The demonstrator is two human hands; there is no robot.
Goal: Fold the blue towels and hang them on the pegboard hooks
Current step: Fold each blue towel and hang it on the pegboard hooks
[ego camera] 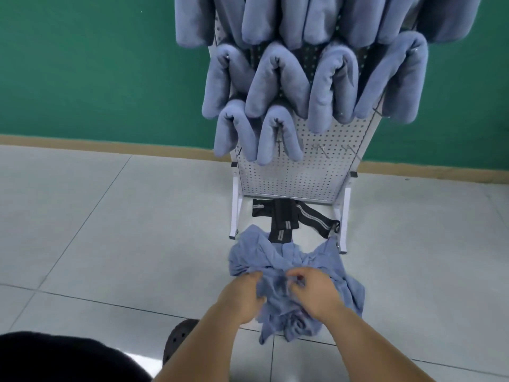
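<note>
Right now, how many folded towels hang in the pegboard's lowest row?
2: left towel at the pegboard edge, right towel beside it; hooks further right are bare. Left hand and right hand grip a crumpled towel.

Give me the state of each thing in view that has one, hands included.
Left hand: closed on the crumpled towel.
Right hand: closed on the same towel.
Crumpled towel: unfolded, bunched, held in front of the rack.
Hung towels: folded, draped over hooks.
Pegboard: upright; bottom row half filled.
Bare hooks: two visible at lower right.
Black straps: lying on the floor under the rack.
</note>
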